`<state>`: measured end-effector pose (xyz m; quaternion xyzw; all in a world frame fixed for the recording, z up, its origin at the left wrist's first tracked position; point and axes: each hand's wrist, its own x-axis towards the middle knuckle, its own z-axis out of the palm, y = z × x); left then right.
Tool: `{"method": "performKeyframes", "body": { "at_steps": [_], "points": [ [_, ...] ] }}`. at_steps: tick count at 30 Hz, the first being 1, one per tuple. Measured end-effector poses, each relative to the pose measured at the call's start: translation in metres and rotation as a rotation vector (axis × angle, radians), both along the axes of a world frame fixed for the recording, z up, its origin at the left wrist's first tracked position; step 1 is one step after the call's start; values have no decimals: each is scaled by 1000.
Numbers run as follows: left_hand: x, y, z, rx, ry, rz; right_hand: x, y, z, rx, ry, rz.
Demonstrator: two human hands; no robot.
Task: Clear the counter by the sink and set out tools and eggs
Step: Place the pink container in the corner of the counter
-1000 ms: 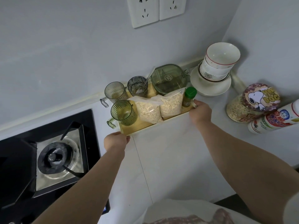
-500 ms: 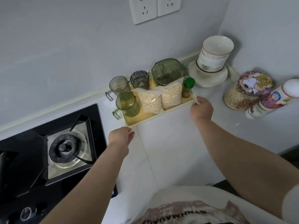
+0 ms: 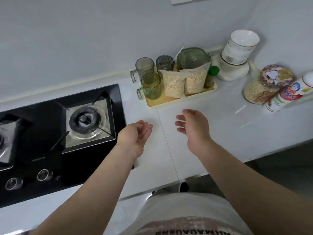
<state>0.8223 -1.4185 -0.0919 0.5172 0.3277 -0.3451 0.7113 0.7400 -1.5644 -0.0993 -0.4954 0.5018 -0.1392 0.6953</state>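
Note:
A pale yellow tray sits against the wall on the white counter. It carries green and grey handled cups, two bags of oats, a green-capped spice bottle and a green lidded container. My left hand hovers over the counter in front of the tray, palm up, fingers relaxed, holding nothing. My right hand hangs beside it, also empty with loose fingers. Neither hand touches the tray.
A black gas stove with two burners lies to the left. Stacked white bowls on a plate stand in the corner. An oat jar with a cartoon-dog lid and a white bottle sit at right. The counter's front edge is near my body.
Both hands let go of the tray's ends and drew back toward me over the counter. The tray stayed against the wall. The view shifted right and down.

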Motion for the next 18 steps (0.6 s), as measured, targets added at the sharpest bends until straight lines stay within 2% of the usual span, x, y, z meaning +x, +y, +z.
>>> {"method": "performKeyframes", "body": {
  "at_steps": [5, 12, 18],
  "points": [
    [-37, 55, 30, -82, -75, 193, -12, 65, 22, -61, -52, 232],
    [-141, 192, 63, -24, -94, 725, -34, 189, 44, 106, -105, 626],
    [-218, 296, 89, -54, -169, 1039, -71, 306, 76, 164, -166, 931]
  ]
}}
